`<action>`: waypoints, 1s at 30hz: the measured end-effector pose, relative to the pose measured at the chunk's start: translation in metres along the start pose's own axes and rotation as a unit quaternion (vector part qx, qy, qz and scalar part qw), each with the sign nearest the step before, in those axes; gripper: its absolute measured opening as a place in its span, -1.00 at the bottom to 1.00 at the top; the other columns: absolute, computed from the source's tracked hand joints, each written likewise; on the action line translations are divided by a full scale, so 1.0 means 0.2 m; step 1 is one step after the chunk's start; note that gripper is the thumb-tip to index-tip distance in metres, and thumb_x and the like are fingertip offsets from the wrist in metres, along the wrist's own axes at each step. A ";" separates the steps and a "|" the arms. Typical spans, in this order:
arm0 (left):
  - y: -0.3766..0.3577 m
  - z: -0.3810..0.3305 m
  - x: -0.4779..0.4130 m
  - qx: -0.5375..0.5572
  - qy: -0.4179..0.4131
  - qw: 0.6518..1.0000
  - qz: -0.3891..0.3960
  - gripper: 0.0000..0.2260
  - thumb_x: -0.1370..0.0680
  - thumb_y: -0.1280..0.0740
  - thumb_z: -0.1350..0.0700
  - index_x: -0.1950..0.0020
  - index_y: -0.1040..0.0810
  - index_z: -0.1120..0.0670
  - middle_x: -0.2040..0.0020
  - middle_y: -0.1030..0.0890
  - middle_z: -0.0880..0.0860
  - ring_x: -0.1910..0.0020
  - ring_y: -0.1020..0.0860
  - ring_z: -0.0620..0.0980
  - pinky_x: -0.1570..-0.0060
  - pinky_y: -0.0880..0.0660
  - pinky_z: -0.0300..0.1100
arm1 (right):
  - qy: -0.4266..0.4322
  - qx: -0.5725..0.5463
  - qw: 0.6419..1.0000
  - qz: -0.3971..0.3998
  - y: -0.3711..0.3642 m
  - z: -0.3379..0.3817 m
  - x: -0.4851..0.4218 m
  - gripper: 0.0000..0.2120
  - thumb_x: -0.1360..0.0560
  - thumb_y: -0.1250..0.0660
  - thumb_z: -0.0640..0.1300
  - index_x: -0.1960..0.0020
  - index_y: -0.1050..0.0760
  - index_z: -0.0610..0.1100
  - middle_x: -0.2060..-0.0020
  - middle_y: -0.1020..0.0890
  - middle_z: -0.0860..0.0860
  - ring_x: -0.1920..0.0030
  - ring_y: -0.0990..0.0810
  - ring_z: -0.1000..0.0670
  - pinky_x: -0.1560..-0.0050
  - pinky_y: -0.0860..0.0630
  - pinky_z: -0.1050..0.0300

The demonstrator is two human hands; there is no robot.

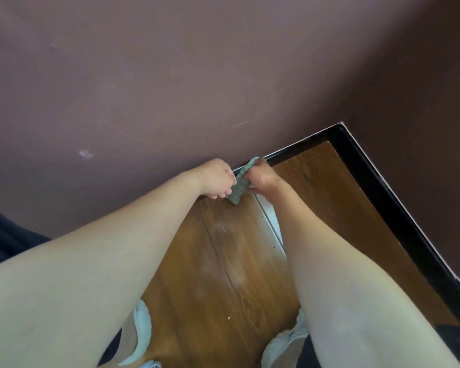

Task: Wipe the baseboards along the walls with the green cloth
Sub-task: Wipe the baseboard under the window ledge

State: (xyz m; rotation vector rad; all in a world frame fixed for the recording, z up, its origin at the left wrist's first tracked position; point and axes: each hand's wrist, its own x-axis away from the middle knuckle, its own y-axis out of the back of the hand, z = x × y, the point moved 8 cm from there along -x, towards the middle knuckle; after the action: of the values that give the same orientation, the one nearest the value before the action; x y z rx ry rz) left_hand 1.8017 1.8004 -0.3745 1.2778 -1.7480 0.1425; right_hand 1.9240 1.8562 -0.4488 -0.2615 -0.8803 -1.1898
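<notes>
The green cloth (pixel 240 185) hangs bunched between my two hands, low against the foot of the mauve wall. My left hand (pixel 218 179) grips its lower left part with curled fingers. My right hand (pixel 260 177) grips the cloth's upper right edge, close to the black baseboard (pixel 298 146) that runs along the wall to the corner. A second stretch of black baseboard (pixel 398 208) runs from the corner down the right wall. Part of the baseboard behind my hands is hidden.
The mauve wall (pixel 144 88) fills the upper view. Wooden floorboards (pixel 239 261) lie below, with a pale strip (pixel 272 221) under my right forearm. My feet in white slippers (pixel 141 330) stand at the bottom edge.
</notes>
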 end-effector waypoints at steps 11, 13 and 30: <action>-0.07 -0.14 -0.07 -0.181 -0.014 0.983 0.034 -0.77 -0.60 -0.20 0.23 -0.07 -0.65 0.22 -0.04 -0.70 0.24 0.15 -0.58 0.10 -0.11 -0.59 0.04 | 0.002 -0.157 0.987 -0.026 0.15 -0.08 -0.05 -0.71 -0.48 -0.14 -0.41 0.17 -0.37 -0.02 0.15 -0.53 -0.17 0.16 -0.55 -0.14 0.07 -0.58 -0.18; -0.06 -0.19 -0.09 -0.181 -0.030 0.982 0.034 -0.76 -0.61 -0.17 0.23 -0.03 -0.64 0.18 0.07 -0.66 0.20 0.18 -0.48 0.05 -0.06 -0.59 0.02 | -0.010 -0.234 0.969 -0.086 0.28 -0.11 -0.11 -0.70 -0.49 -0.12 -0.41 0.09 -0.42 -0.01 0.14 -0.52 -0.12 0.14 -0.53 -0.11 0.12 -0.56 -0.06; -0.15 -0.18 -0.08 -0.206 -0.022 0.978 0.030 -0.71 -0.62 -0.16 0.20 -0.15 -0.65 0.21 -0.14 -0.67 0.21 -0.10 -0.63 0.15 -0.17 -0.55 -0.05 | -0.022 -0.396 0.918 -0.002 0.20 -0.22 -0.12 -0.64 -0.42 -0.15 -0.34 -0.13 -0.48 -0.07 0.02 -0.57 -0.14 0.00 -0.56 -0.15 -0.10 -0.56 -0.06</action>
State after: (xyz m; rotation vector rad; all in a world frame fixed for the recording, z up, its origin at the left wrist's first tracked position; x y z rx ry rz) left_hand 1.8477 1.8187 -0.3793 0.9301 -1.7415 -0.2074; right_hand 1.9772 1.8622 -0.4841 -0.9443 -0.3890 -1.5055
